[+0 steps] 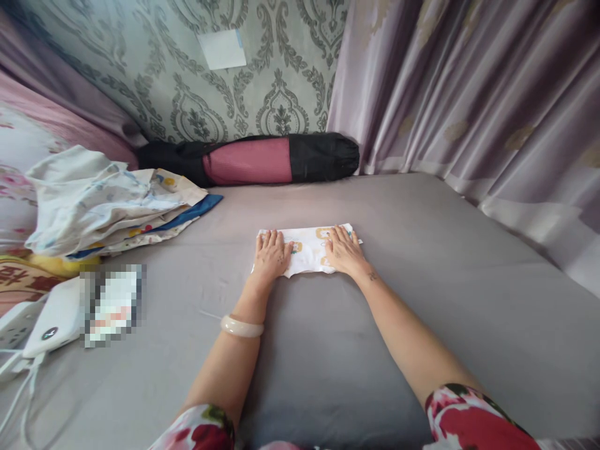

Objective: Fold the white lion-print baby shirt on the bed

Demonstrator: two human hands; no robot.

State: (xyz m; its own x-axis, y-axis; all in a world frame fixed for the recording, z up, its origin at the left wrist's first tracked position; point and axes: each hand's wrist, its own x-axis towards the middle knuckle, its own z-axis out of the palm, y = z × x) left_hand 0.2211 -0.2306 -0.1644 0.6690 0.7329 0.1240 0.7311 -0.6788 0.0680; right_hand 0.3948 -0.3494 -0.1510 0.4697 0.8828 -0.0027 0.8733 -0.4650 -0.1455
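A small folded piece of white cloth (309,255) with a yellow-brown print lies flat on the grey bed sheet (328,350). Its exact kind cannot be made out. My left hand (272,255) rests palm down on its left end, fingers stretched forward. On the right end lies my right hand (344,250), also flat with the fingers extended. A pale bangle (242,326) circles my left wrist. Parts of the cloth are hidden under both hands.
To the left sits a pile of folded clothes (112,203). Nearer are a white power bank (56,315) with cables and a power strip (16,325). A black and pink rolled bag (248,160) lies along the wall. Purple curtains (469,94) hang at right.
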